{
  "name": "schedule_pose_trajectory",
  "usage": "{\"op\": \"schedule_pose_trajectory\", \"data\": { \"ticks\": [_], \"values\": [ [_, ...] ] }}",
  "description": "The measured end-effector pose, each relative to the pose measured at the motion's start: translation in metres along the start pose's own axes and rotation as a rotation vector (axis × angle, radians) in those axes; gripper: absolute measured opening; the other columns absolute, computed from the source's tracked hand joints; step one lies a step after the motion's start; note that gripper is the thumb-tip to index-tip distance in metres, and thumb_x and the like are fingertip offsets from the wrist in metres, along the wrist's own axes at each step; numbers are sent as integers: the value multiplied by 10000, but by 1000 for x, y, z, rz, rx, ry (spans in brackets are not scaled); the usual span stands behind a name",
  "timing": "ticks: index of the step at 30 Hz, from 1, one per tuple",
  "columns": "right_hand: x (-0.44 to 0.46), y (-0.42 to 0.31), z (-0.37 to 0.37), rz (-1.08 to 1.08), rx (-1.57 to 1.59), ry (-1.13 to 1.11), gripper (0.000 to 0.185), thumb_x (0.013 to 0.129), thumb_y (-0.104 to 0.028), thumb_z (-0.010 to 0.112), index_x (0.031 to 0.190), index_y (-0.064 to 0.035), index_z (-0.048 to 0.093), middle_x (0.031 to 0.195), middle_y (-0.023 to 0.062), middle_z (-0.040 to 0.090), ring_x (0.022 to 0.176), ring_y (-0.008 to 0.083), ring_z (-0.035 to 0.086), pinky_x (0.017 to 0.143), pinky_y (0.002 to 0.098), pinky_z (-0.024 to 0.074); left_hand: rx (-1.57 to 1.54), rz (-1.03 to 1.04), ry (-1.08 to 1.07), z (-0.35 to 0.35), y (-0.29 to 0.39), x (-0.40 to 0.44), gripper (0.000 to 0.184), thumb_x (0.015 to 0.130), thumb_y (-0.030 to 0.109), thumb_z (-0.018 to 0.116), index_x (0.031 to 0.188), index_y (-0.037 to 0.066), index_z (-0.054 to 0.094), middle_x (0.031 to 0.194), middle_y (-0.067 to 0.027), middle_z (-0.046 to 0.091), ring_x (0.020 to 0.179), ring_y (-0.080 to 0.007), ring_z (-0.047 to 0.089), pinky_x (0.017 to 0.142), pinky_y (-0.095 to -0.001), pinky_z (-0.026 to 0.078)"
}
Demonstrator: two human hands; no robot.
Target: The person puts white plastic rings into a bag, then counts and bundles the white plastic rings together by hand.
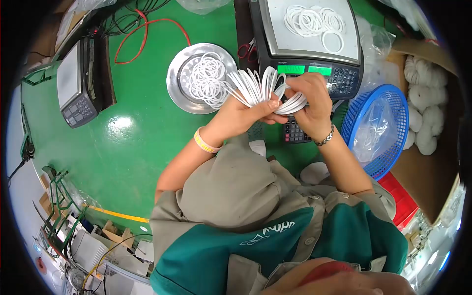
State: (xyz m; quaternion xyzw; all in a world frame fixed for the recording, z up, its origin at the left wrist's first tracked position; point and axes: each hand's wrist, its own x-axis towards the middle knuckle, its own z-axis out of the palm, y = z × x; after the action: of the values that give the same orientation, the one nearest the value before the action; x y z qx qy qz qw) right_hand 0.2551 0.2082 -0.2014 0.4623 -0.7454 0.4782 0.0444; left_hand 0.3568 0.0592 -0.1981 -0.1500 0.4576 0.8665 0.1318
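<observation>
A fanned bunch of white rings [255, 88] is held between my two hands, in front of the counting scale [314, 59]. My left hand [250, 112] is closed around the bunch, its thumb pressed on the lower part. At the other side, my right hand [314, 101] has its fingers bent around more of the same rings. Loose white rings [209, 81] lie heaped in a round metal dish [178, 93] to the left. On the scale's pan [280, 42] rest several more white rings [309, 22]. Both green displays on the scale are lit.
Below the scale sits a calculator [293, 132], partly hidden by my right hand. Red-handled scissors [247, 50] lie left of the scale. At right stand a blue basket [400, 132] with a plastic bag and a cardboard box [423, 172] of white bundles. A second scale [78, 93] is far left.
</observation>
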Motion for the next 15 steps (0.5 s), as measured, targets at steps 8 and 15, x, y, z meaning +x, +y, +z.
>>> {"op": "schedule_pose_trajectory", "data": {
  "ticks": [8, 15],
  "values": [
    [-1, 0, 0, 23, -86, -129, 408, 594, -22, 613, 986, -132, 631, 704, 21, 491, 675, 197, 470, 606, 294, 407, -40, -52, 19, -2, 3, -3, 198, 838, 100, 532, 987, -31, 541, 886, -101, 609, 800, -226, 633, 646, -266, 524],
    [-2, 0, 0, 23, -68, -115, 411, 591, 9, 595, 970, -143, 631, 709, 25, 487, 681, 201, 471, 593, 290, 409, -128, -120, -13, -6, 1, -2, 233, 856, 79, 458, 1053, -32, 514, 985, -100, 588, 852, -281, 618, 701, -315, 519]
  ]
}}
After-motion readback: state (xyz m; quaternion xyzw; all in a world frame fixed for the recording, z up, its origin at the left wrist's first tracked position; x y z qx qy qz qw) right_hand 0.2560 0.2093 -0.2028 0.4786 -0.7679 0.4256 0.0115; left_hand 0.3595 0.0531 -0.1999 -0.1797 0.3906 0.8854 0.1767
